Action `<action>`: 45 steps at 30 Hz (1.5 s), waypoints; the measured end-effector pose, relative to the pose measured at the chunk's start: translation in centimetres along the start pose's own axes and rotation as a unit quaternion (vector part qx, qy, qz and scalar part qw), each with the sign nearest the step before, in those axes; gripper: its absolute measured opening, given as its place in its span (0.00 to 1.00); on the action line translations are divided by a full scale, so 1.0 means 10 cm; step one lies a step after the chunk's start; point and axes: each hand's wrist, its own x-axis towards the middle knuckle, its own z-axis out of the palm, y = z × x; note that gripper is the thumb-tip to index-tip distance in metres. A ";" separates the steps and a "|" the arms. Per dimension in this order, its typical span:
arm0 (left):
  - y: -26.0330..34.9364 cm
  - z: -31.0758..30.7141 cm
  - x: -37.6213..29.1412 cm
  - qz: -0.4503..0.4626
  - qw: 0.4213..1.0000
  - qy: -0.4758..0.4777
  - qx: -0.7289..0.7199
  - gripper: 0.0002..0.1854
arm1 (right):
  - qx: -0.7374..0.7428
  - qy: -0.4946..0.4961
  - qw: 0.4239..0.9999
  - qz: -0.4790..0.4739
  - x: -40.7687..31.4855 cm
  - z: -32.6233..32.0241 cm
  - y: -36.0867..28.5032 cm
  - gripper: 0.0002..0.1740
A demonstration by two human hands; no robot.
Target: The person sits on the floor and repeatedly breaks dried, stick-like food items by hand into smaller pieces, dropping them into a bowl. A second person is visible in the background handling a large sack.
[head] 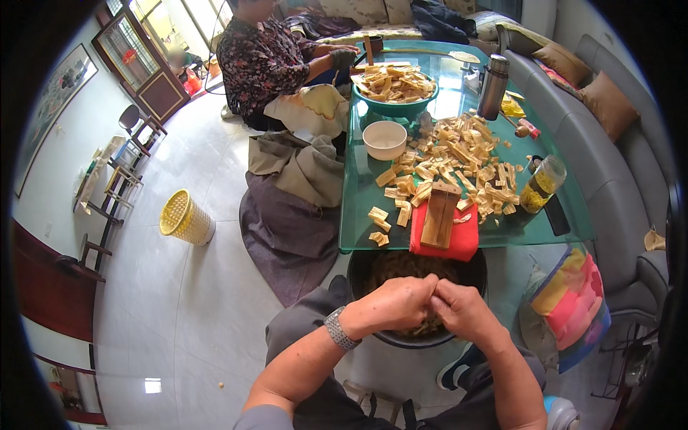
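My left hand [398, 301], with a metal-banded watch at the wrist, meets my right hand [459, 306] fingertip to fingertip. Both have curled fingers over a black basin [353, 282]; anything pinched between them is hidden. Brown shreds [427, 327] lie in the basin, partly covered by my hands. Just beyond, a wooden board with a crosspiece [439, 223] rests on a folded red cloth [468, 242] at the edge of a green glass-topped table [363, 185]. Dried pale-yellow pieces [465, 142] are scattered around and behind the board.
A person [269, 64] sits at the table's left side beside a heaped green basin [395, 107]. A white bowl [384, 140], steel thermos [493, 88], lidded jar [543, 185] and dark phone [557, 216] stand or lie on the tabletop. A yellow wastebasket [188, 220] is on the floor.
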 end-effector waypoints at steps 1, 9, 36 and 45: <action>0.03 -0.04 -0.01 -0.016 0.999 -0.036 0.002 0.16 | -0.020 -0.025 0.999 -0.001 -0.02 -0.04 0.00 0.09; -0.04 0.24 -0.24 0.031 0.939 -0.257 -0.226 0.16 | -0.018 -0.211 0.976 0.049 -0.35 -0.18 -0.03 0.19; -0.21 -0.50 0.42 0.027 0.979 0.174 -0.106 0.12 | -0.303 0.236 0.917 -0.110 0.34 -0.47 0.33 0.06; -0.34 -0.47 0.82 0.045 0.930 0.354 -0.087 0.08 | -0.332 0.308 0.888 -0.084 0.58 -0.56 0.52 0.09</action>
